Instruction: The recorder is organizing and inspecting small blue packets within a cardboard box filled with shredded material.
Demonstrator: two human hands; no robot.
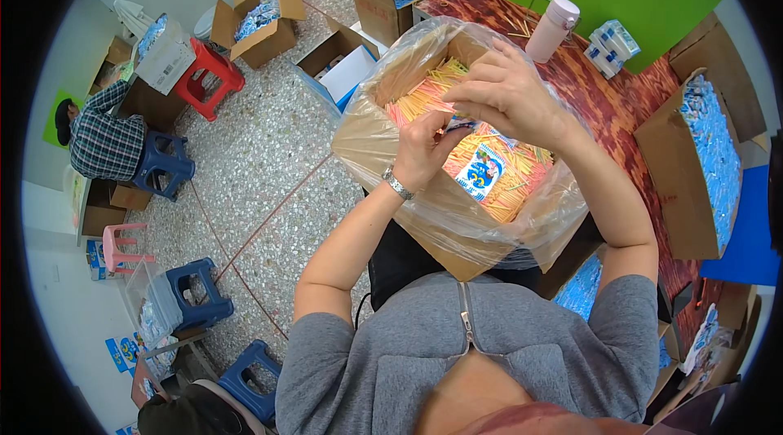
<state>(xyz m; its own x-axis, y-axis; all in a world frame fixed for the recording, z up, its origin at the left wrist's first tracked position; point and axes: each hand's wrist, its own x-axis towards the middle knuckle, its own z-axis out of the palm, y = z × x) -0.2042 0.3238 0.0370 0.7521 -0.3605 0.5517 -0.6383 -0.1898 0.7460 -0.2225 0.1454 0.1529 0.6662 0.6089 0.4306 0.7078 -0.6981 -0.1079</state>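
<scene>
Left hand [422, 147]: in the head view, reaches in over the lined box, thumb and fingers pinching a small packet; a watch [398, 184] circles its wrist.
Small packet [465, 124]: blue and white, mostly hidden by the fingers, between both hands above the sticks.
Right hand [512, 97]: just beside the small packet, fingers bent, some raised; cannot tell whether it grasps anything.
Lined box [461, 247]: cardboard under a clear plastic bag [359, 127], in front of the person's body, beside the bench.
Sticks [418, 102]: thin, pink and yellow, heaped loosely inside.
Printed packet [480, 172]: white and blue, lying flat on the sticks.
Bench [599, 113]: red-brown patterned top, carrying a pink bottle [552, 31] and small white-blue packs [612, 49].
Right-side carton [673, 170]: filled with blue packets [711, 162].
Floor [269, 158]: speckled, with a red stool [214, 76] near cartons.
Co-worker [106, 137]: checked shirt, seated at far left.
</scene>
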